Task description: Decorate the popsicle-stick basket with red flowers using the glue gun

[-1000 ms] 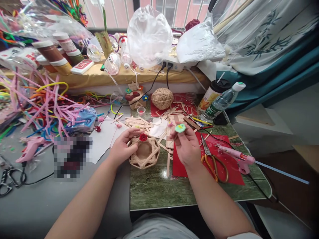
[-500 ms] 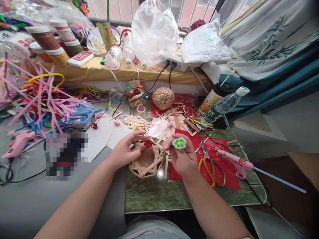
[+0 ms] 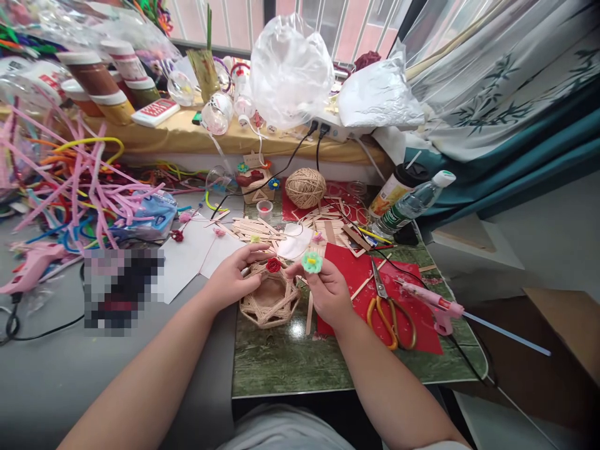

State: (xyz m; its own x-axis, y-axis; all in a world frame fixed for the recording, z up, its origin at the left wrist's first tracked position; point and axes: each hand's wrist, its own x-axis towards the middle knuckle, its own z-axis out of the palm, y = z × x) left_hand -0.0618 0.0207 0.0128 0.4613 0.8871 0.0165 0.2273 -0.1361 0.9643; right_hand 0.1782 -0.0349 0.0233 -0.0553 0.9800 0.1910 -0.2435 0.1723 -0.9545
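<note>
A small basket (image 3: 269, 314) of twine-wrapped sticks with an open middle stands on the green wood-patterned board. My left hand (image 3: 233, 275) grips its left and far rim, thumb at the near side and fingers over the back. On the far rim sits a red rose (image 3: 273, 265). Between the thumb and fingers of my right hand (image 3: 328, 294) is a green flower (image 3: 312, 262) with a yellow centre, held just right of the rose above the basket's right rim. Whether the flower touches the rim I cannot tell.
Scissors (image 3: 387, 306) lie on red paper (image 3: 337, 265) at the right, beside a pink glue gun (image 3: 434, 299). Behind are loose craft sticks (image 3: 253, 228), a twine ball (image 3: 305, 187) and a water bottle (image 3: 412, 203). Pink pipe cleaners (image 3: 94, 187) pile up at the left.
My right hand has brought the green flower leftward, close to the red rose on the basket. The left hand keeps its hold on the basket. The view has shifted slightly.
</note>
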